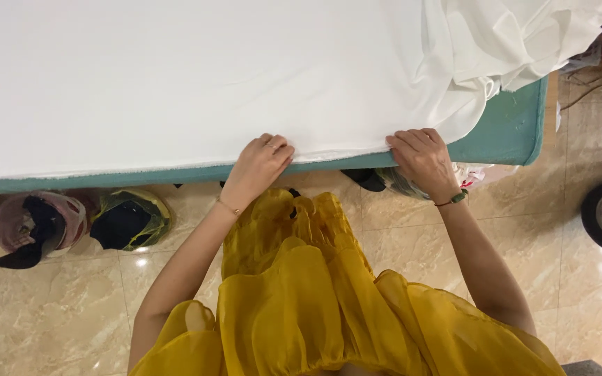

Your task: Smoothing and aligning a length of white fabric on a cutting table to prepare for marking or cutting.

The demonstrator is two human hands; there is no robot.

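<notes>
a wide sheet of white fabric [175, 76] is lying spread over a teal-covered cutting table [510, 132], its near edge running just along the table's front rim and a loose heap of the same cloth [517, 35] bunching at the far right corner. that heap is hanging partly past the corner, and its weight looks likely to be dragging the flat part sideways if the edge is let go, pulling the sheet out of line.

the person is wearing a yellow ruffled dress [315, 292], which is billowing close under the table rim and could be catching the hem of the cloth.

both hands are gripping the near edge, well apart. the right hand [423, 159] is curling over the rim with fingers together, thumb hidden below, so i cannot tell how firmly it is pinching. the left hand [260, 166] is pressing down with fingers close together and bent on the edge. an uneven tug between them would likely be wrinkling or skewing the fabric.

under the table, bags of dark scraps [130, 221] are sitting on the glossy tiled floor [57, 306], where a slipped edge could be trailing and soiling.
</notes>
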